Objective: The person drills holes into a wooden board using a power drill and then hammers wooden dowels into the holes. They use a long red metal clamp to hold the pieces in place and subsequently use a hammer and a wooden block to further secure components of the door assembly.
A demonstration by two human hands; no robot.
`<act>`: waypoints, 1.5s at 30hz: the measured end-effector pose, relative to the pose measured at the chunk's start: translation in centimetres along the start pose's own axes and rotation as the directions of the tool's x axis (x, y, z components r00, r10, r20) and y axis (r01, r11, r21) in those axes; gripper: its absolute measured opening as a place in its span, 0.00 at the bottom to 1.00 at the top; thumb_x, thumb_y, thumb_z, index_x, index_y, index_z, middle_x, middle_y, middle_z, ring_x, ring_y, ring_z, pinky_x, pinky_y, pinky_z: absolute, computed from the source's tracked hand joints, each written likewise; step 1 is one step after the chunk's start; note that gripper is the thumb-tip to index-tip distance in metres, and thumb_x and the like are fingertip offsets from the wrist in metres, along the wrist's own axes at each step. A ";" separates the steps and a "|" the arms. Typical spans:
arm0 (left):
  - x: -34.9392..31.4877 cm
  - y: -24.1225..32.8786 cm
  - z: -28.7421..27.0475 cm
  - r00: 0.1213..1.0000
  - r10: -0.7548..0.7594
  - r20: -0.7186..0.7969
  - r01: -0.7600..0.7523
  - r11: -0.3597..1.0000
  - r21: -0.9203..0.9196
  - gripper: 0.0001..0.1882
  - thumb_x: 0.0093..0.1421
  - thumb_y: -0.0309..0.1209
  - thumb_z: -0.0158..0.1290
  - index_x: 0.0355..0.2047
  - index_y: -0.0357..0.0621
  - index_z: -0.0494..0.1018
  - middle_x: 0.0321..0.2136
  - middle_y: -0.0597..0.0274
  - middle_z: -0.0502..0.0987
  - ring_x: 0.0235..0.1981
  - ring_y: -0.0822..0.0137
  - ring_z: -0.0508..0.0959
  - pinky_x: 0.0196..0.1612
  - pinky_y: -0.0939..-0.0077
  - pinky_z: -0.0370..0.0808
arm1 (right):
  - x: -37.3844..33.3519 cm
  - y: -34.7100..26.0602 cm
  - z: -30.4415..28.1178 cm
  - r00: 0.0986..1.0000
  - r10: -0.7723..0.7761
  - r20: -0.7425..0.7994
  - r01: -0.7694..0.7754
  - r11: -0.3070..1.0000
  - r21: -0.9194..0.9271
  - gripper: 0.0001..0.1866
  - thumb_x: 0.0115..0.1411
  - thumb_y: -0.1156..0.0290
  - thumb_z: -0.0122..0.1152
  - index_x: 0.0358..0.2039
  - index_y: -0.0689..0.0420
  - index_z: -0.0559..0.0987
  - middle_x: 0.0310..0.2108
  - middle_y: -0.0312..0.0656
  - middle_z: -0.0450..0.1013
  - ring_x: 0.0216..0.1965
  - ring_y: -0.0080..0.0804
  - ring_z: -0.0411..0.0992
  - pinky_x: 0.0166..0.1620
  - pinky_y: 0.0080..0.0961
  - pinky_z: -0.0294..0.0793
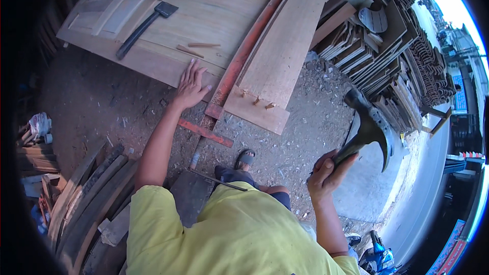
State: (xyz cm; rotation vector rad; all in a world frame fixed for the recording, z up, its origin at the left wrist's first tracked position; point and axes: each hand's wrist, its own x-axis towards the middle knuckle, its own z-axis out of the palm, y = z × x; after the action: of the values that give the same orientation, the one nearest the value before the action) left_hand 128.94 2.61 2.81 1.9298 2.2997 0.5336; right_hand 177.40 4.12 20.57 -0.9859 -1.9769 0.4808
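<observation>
Our right hand [326, 174] wraps around the hammer [373, 127], our left hand [190, 90], fingers slightly spread, rests on the wide panel [201, 18], and three pegs [256, 101] stand set but, we judge, not fully driven in the narrow panel [280, 46].

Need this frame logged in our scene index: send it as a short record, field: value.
left hand: resting on near edge of wooden panel
right hand: gripping claw hammer by its handle, off the work
on panel: dark-headed mallet, two short sticks
beside panel: long red bar, apparently a clamp
right of bar: pale board, three pegs sticking up near its near end
background right: stacked boards
</observation>
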 end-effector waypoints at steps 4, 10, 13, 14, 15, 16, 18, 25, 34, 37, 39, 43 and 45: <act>-1.3 0.7 0.0 0.997 -0.082 -0.006 0.082 0.995 -0.064 0.39 0.70 0.42 0.60 0.72 0.42 0.56 0.78 0.42 0.51 0.81 0.41 0.47 0.80 0.46 0.50 | 1.2 2.8 1.4 0.638 0.356 0.682 -0.036 0.899 -0.436 0.35 0.77 0.70 0.54 0.81 0.39 0.59 0.26 0.60 0.76 0.26 0.66 0.75 0.34 0.50 0.78; -3.0 14.8 -4.3 0.697 -0.602 -0.391 0.317 0.747 -0.584 0.18 0.74 0.36 0.57 0.55 0.36 0.69 0.52 0.42 0.75 0.57 0.47 0.75 0.63 0.49 0.71 | 5.3 2.2 -1.5 0.801 0.226 0.555 -0.136 0.970 -0.200 0.35 0.76 0.73 0.56 0.80 0.44 0.62 0.25 0.56 0.74 0.23 0.53 0.73 0.32 0.42 0.76; -7.2 25.7 0.3 0.557 -0.790 0.255 0.295 -0.099 -0.950 0.19 0.75 0.32 0.54 0.60 0.38 0.63 0.59 0.49 0.72 0.59 0.61 0.75 0.66 0.64 0.72 | 7.2 4.2 -3.2 0.867 -0.012 0.499 0.011 1.000 0.006 0.34 0.76 0.74 0.54 0.81 0.52 0.59 0.23 0.48 0.71 0.20 0.38 0.69 0.29 0.35 0.72; -7.9 27.8 3.8 0.594 -0.739 0.319 0.294 -0.170 -0.941 0.28 0.73 0.31 0.54 0.67 0.32 0.57 0.63 0.42 0.68 0.66 0.55 0.70 0.70 0.59 0.69 | 7.7 5.3 -4.0 0.877 -0.104 0.469 0.088 0.995 0.056 0.34 0.78 0.73 0.52 0.81 0.54 0.57 0.21 0.43 0.69 0.20 0.32 0.69 0.27 0.33 0.71; -7.7 29.3 8.1 0.548 -0.814 0.193 0.363 0.023 -0.932 0.32 0.73 0.30 0.53 0.71 0.36 0.54 0.68 0.45 0.62 0.69 0.56 0.68 0.69 0.59 0.69 | 8.1 6.3 -4.5 0.874 -0.202 0.442 0.170 0.979 0.113 0.34 0.79 0.71 0.51 0.81 0.57 0.55 0.19 0.39 0.67 0.19 0.25 0.69 0.25 0.32 0.69; -7.1 30.4 11.8 0.510 -0.858 0.057 0.445 0.206 -0.872 0.35 0.73 0.30 0.52 0.75 0.40 0.50 0.72 0.48 0.57 0.72 0.57 0.65 0.68 0.58 0.70 | 8.2 7.6 -4.7 0.878 -0.277 0.391 0.202 0.954 0.222 0.34 0.79 0.71 0.51 0.81 0.61 0.55 0.21 0.36 0.70 0.20 0.23 0.69 0.24 0.29 0.69; -5.9 32.3 15.9 0.450 -0.890 0.074 0.348 0.099 -0.932 0.42 0.72 0.26 0.52 0.78 0.38 0.42 0.75 0.45 0.51 0.74 0.54 0.63 0.72 0.56 0.67 | 8.3 10.8 -3.0 0.820 -0.493 0.291 0.400 0.857 0.324 0.33 0.78 0.72 0.52 0.80 0.62 0.57 0.22 0.41 0.72 0.19 0.32 0.71 0.24 0.34 0.70; -4.6 35.5 12.3 0.411 -0.884 0.224 0.151 -0.176 -0.973 0.51 0.70 0.16 0.52 0.84 0.54 0.36 0.65 0.47 0.71 0.63 0.60 0.74 0.70 0.62 0.68 | 14.8 12.7 -1.2 0.575 -0.285 0.767 0.195 0.958 0.209 0.37 0.75 0.71 0.60 0.80 0.45 0.60 0.27 0.57 0.75 0.24 0.58 0.75 0.32 0.43 0.76; -4.1 35.4 13.9 0.350 -0.920 0.176 0.146 -0.132 -0.980 0.49 0.69 0.17 0.51 0.84 0.55 0.40 0.57 0.53 0.76 0.55 0.64 0.77 0.62 0.66 0.73 | 17.1 17.2 0.1 0.313 -0.472 0.824 0.471 0.831 0.297 0.39 0.75 0.70 0.60 0.81 0.42 0.57 0.26 0.56 0.77 0.23 0.61 0.76 0.32 0.48 0.78; -4.1 36.4 13.4 0.331 -0.929 0.165 0.156 -0.119 -0.981 0.49 0.69 0.18 0.51 0.84 0.54 0.41 0.53 0.55 0.76 0.52 0.65 0.76 0.60 0.67 0.74 | 19.4 16.7 -1.4 0.352 -0.481 0.803 0.319 0.868 0.380 0.37 0.75 0.70 0.60 0.81 0.39 0.60 0.31 0.58 0.80 0.27 0.62 0.78 0.33 0.49 0.79; -4.5 35.9 13.4 0.313 -0.938 0.147 0.163 -0.099 -0.982 0.49 0.68 0.19 0.52 0.84 0.54 0.42 0.52 0.56 0.76 0.51 0.66 0.76 0.59 0.67 0.74 | 22.0 14.3 -3.2 0.423 -0.526 0.738 0.216 0.850 0.481 0.36 0.75 0.70 0.59 0.80 0.40 0.61 0.35 0.60 0.81 0.30 0.62 0.80 0.34 0.49 0.79; -3.8 35.7 13.7 0.305 -0.940 0.154 0.125 -0.121 -0.985 0.48 0.68 0.20 0.52 0.84 0.54 0.43 0.53 0.56 0.76 0.53 0.66 0.76 0.60 0.67 0.73 | 20.6 18.1 1.8 0.533 -0.728 0.431 0.315 0.644 0.697 0.35 0.74 0.69 0.60 0.79 0.38 0.63 0.35 0.60 0.81 0.31 0.63 0.81 0.33 0.51 0.80; -4.1 35.8 14.3 0.322 -0.939 0.125 0.039 -0.119 -0.992 0.48 0.69 0.22 0.53 0.84 0.55 0.44 0.53 0.56 0.76 0.53 0.65 0.77 0.61 0.66 0.73 | 22.1 17.8 1.8 0.196 -0.550 0.812 0.464 0.781 0.418 0.34 0.75 0.64 0.58 0.79 0.35 0.63 0.33 0.59 0.81 0.28 0.63 0.80 0.33 0.57 0.79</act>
State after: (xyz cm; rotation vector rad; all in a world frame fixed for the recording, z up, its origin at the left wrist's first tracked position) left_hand 167.40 6.54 0.36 -0.2311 1.6963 2.1359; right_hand 176.86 32.48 19.69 0.2436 -3.0697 0.8085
